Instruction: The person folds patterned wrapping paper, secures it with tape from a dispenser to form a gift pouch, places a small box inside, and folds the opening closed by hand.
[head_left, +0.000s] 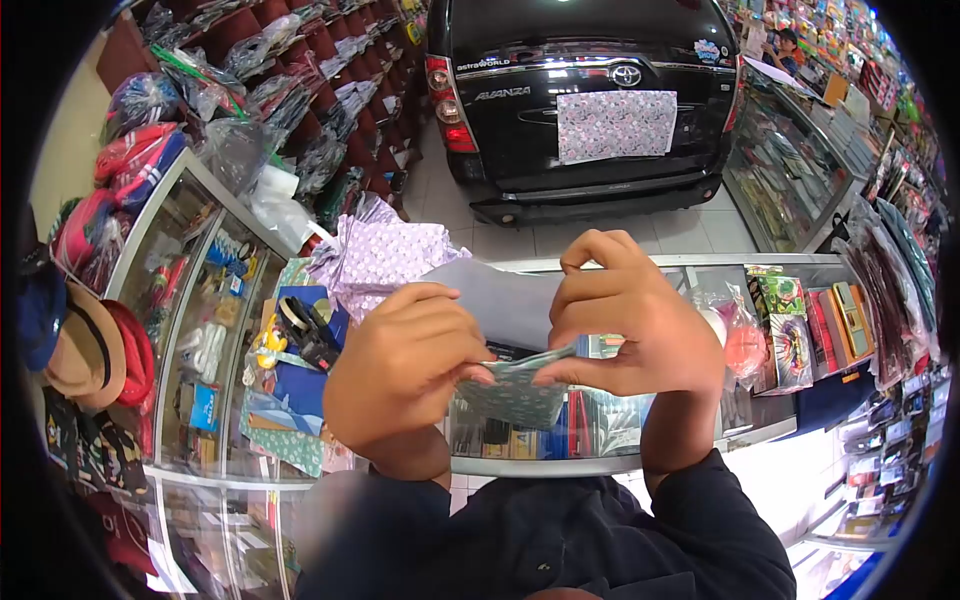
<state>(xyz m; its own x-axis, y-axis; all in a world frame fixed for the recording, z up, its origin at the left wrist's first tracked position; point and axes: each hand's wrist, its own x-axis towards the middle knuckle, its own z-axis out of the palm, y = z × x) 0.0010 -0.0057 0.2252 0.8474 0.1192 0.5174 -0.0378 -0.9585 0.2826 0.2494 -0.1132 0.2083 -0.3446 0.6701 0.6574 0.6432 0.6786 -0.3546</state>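
Note:
Both hands hold a small green patterned piece [515, 395] between them, over the glass counter. My left hand [410, 365] pinches its left end with thumb and fingers. At its right end, my right hand [635, 320] grips the upper edge between thumb and curled fingers. A translucent grey sheet [495, 300] stands up behind the piece, between the two hands. Lilac floral cloth or paper [390, 255] lies in a crumpled pile beyond my left hand. Black scissors or a tape tool [305, 330], partly unclear, rests left of my left hand.
A glass display counter [600, 464] runs across the front, with packaged goods at its right. Another glass case [150, 235] stands at the left, beside hats [90, 345]. A black car [590, 190] is beyond the counter. A person [787, 48] is at the far right.

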